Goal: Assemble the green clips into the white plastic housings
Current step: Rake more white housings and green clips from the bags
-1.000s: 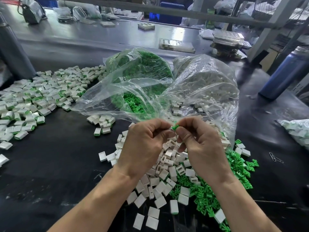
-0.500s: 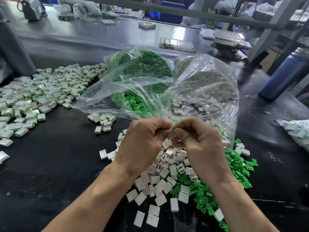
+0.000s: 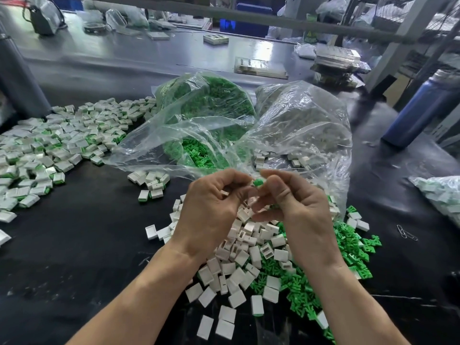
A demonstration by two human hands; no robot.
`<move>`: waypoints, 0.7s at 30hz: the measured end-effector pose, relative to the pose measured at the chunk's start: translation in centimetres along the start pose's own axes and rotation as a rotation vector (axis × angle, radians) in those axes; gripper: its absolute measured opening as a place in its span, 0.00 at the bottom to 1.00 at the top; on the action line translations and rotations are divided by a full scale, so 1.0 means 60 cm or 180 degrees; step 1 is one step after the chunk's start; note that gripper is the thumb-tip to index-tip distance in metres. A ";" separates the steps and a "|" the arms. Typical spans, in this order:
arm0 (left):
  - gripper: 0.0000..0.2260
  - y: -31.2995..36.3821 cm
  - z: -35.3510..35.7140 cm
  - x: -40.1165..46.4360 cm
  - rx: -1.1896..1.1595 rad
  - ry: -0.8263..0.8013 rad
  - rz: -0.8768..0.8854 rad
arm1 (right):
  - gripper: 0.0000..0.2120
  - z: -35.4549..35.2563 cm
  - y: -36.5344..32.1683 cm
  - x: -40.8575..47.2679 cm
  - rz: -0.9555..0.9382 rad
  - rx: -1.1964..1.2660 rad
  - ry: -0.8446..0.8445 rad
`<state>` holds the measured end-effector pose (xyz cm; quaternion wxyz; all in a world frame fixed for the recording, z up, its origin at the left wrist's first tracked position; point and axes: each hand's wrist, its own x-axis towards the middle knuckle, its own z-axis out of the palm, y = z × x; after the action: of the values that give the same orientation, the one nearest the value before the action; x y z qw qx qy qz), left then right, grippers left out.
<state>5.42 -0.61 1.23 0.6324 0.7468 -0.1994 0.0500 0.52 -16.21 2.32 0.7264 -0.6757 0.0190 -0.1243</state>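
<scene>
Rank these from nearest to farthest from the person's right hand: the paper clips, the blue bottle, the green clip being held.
1. Green clip, at the right hand's fingers.
2. Paper clips, on the table to its right.
3. Blue bottle, far back right.

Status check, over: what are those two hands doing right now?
Left hand and right hand together, fingers pinching a green clip. Housing hidden between fingers. Nothing in the way.

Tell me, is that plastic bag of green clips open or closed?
Open. The bag of green clips lies on its side, its mouth gaping toward the hands, with loose clips visible inside at the opening.
</scene>
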 end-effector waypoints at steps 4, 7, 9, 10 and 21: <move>0.07 0.010 0.005 -0.002 0.0218 -0.0022 0.0331 | 0.26 0.003 -0.003 0.001 0.0239 0.0176 -0.0026; 0.09 0.015 0.012 -0.003 0.0300 -0.0121 0.0441 | 0.33 0.014 -0.002 -0.002 0.0511 0.0045 0.0031; 0.08 0.018 0.017 -0.005 0.0281 -0.0202 0.0466 | 0.33 0.018 -0.004 -0.004 0.0614 -0.0035 0.0115; 0.08 0.020 0.020 -0.006 0.0252 -0.0229 0.0469 | 0.32 0.020 -0.005 -0.004 0.0632 -0.0041 0.0163; 0.05 0.025 0.036 -0.012 0.0090 -0.0290 0.0328 | 0.33 0.023 -0.004 -0.004 0.0530 -0.0348 0.0424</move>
<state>3.87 -2.73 1.95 0.6086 0.7459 -0.2655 0.0514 0.54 -14.82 2.66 0.6934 -0.7006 0.1300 -0.1070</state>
